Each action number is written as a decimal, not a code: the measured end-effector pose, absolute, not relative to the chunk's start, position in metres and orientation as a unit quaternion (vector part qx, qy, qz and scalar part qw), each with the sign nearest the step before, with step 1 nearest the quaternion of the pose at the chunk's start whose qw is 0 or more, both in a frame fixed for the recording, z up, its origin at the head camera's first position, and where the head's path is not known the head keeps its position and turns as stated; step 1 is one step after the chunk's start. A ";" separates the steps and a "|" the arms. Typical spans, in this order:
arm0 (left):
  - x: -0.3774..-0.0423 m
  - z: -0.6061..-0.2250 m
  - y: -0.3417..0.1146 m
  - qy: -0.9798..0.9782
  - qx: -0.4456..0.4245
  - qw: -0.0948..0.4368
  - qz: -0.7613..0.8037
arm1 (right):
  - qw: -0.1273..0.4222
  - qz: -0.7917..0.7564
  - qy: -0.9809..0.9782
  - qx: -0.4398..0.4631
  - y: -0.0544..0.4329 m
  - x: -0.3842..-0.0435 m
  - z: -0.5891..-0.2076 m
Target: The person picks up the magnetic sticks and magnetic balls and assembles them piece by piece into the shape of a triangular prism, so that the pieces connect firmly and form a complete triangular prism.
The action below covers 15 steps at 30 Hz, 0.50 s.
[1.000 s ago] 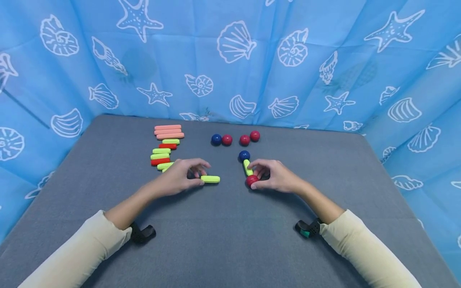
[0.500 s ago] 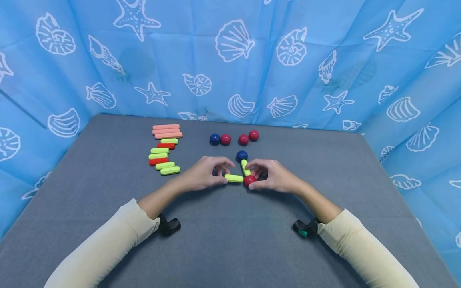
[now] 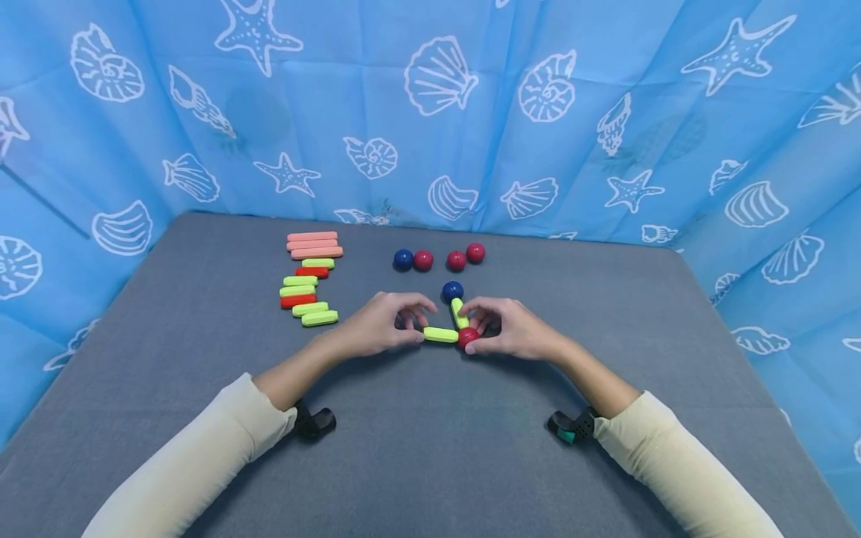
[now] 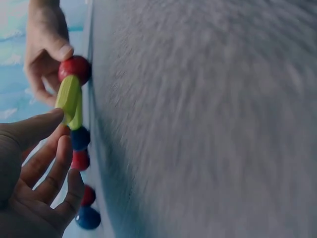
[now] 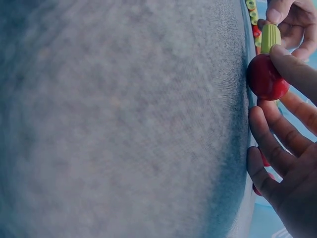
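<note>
My left hand [image 3: 383, 325] pinches the outer end of a yellow-green rod [image 3: 440, 335] between thumb and fingers. The rod's other end meets a red ball [image 3: 467, 339], which my right hand [image 3: 514, 329] grips with its thumb at the near side. A second yellow-green rod [image 3: 460, 312] runs from that red ball away to a blue ball [image 3: 453, 291], partly behind the right fingers. In the right wrist view the thumb presses on the red ball [image 5: 267, 78], with the rod [image 5: 270, 37] standing out of it toward the left hand [image 5: 292, 25].
Farther back sit a loose blue ball [image 3: 403, 260] and red balls [image 3: 423, 260], [image 3: 457, 260] in a row. On the left lie several yellow-green and red rods [image 3: 298, 301] below a stack of pink rods [image 3: 314, 244]. A blue shell-print curtain [image 3: 377, 97] borders the grey table [image 3: 430, 448].
My left hand has moved right, carrying the yellow-green rod up against the red ball. The right hand stays on the red ball, nearly still.
</note>
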<state>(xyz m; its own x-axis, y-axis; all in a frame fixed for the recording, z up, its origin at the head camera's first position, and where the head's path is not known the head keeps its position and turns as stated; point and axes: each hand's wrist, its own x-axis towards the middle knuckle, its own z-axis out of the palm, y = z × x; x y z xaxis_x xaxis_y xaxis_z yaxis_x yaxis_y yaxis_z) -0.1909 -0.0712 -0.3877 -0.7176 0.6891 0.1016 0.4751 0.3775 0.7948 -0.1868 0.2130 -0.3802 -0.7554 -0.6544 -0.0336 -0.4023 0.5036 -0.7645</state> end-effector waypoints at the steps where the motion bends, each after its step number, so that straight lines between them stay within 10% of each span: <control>1: -0.190 -0.386 -0.075 0.822 0.354 0.119 0.431 | 0.163 -0.390 0.852 -0.309 0.213 -0.187 -0.380; 15: -0.183 -0.379 -0.178 0.899 0.281 0.020 0.337 | 0.167 -0.388 0.853 -0.307 0.213 -0.186 -0.380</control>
